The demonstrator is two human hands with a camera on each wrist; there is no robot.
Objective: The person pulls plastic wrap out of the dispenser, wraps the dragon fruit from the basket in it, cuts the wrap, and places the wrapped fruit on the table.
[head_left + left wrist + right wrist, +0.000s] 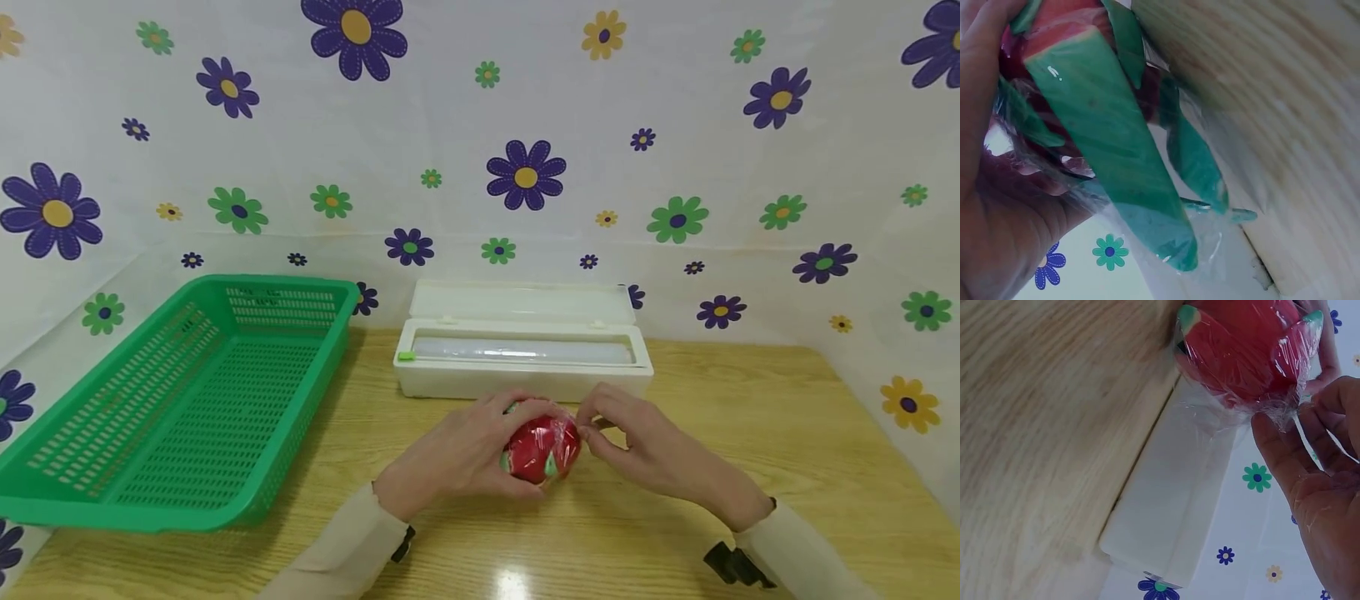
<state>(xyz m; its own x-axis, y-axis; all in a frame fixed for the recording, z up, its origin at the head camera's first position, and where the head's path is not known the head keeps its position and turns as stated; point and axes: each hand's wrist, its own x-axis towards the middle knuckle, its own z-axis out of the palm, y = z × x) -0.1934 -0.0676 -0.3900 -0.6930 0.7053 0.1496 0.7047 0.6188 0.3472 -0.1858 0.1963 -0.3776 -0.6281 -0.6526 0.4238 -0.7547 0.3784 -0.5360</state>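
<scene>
A red dragon fruit with green scale tips is covered in clear plastic wrap, which shines and creases over it. My left hand grips the fruit from the left, fingers over the top and thumb low along the near side. On the other side, my right hand pinches a gathered bit of the wrap between thumb and fingertips. From the left wrist, long green scales show under loose film that sticks out past their tips. The fruit is held just in front of a white wrap dispenser box.
The dispenser's lid stands raised, with a roll of film inside and a green slider at its left end. A green plastic basket stands at the left of the wooden table. Behind hangs a flowered cloth.
</scene>
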